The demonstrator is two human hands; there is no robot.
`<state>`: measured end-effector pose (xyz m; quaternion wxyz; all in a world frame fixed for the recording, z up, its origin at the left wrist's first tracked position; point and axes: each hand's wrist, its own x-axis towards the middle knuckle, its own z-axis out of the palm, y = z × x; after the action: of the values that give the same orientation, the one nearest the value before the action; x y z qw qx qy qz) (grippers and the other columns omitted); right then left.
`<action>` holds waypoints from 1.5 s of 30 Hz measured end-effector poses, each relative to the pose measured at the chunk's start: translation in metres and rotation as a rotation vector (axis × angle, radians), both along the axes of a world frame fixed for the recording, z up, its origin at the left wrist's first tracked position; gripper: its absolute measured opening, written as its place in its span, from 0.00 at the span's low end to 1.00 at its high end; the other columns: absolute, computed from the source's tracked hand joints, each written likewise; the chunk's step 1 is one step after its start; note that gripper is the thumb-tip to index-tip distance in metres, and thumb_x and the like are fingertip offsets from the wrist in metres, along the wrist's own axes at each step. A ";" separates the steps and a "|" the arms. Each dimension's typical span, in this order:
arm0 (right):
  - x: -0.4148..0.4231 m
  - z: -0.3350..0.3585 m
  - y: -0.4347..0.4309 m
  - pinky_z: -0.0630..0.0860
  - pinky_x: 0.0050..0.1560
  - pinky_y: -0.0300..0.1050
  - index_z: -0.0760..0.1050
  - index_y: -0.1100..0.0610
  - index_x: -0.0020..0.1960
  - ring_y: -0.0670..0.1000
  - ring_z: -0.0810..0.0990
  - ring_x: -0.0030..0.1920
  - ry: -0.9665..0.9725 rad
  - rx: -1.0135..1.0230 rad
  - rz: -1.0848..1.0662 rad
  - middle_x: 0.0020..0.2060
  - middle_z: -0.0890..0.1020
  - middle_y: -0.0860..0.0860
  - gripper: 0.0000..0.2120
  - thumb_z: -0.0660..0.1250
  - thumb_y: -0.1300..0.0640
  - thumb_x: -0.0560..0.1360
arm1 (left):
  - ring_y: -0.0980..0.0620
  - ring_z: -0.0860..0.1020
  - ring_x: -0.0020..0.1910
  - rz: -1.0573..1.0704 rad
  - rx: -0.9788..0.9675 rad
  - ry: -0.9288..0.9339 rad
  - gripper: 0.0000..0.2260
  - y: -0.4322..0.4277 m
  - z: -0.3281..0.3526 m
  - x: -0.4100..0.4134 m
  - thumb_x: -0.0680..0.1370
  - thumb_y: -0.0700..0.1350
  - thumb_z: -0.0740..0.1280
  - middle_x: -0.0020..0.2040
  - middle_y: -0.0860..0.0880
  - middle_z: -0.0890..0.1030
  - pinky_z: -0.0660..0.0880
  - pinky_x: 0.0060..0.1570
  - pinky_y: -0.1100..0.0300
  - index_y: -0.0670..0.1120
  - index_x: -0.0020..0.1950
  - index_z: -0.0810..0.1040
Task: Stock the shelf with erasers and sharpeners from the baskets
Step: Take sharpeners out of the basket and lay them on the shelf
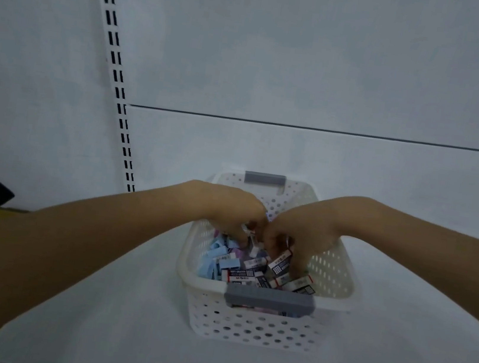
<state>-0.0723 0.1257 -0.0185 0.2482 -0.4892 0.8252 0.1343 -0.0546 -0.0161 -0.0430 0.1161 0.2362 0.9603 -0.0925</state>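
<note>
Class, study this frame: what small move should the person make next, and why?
Probably lift both hands out with a few erasers and set them on the shelf. The left hand and right hand are both down in the basket, fingers curled among the erasers; the shelf around it shows no stock.

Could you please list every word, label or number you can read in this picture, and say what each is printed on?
"SOFT ERASER": on the dark sleeve of an eraser lying in the white basket.
Smaller print on that sleeve and on the other erasers' sleeves: too blurred to read.
Basket walls, shelf and back panel: no text visible.
</note>
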 end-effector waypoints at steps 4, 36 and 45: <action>0.000 0.005 0.003 0.66 0.38 0.32 0.73 0.51 0.51 0.40 0.69 0.38 -0.003 -0.120 -0.019 0.39 0.71 0.39 0.12 0.71 0.56 0.70 | 0.54 0.74 0.41 0.032 0.105 0.053 0.10 -0.009 0.012 -0.001 0.76 0.46 0.66 0.46 0.52 0.77 0.74 0.48 0.59 0.47 0.56 0.77; 0.016 0.017 0.367 0.63 0.41 0.20 0.79 0.53 0.53 0.44 0.73 0.46 0.357 -0.818 -0.584 0.46 0.74 0.45 0.08 0.65 0.59 0.75 | 0.58 0.81 0.35 -0.101 0.584 0.196 0.02 0.299 0.072 -0.026 0.73 0.41 0.68 0.40 0.54 0.82 0.73 0.36 0.69 0.46 0.45 0.77; -0.020 -0.038 0.442 0.71 0.52 0.47 0.79 0.54 0.51 0.53 0.76 0.49 0.284 -0.833 -0.721 0.49 0.77 0.50 0.07 0.65 0.57 0.75 | 0.56 0.76 0.36 -0.004 0.611 0.114 0.04 0.383 0.002 -0.063 0.73 0.41 0.69 0.44 0.50 0.79 0.70 0.38 0.65 0.46 0.45 0.75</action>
<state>-0.0920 0.5675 -0.0564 -0.0487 -0.2103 0.9487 -0.2312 -0.1178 0.3665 -0.0412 -0.0143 0.2567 0.9481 0.1870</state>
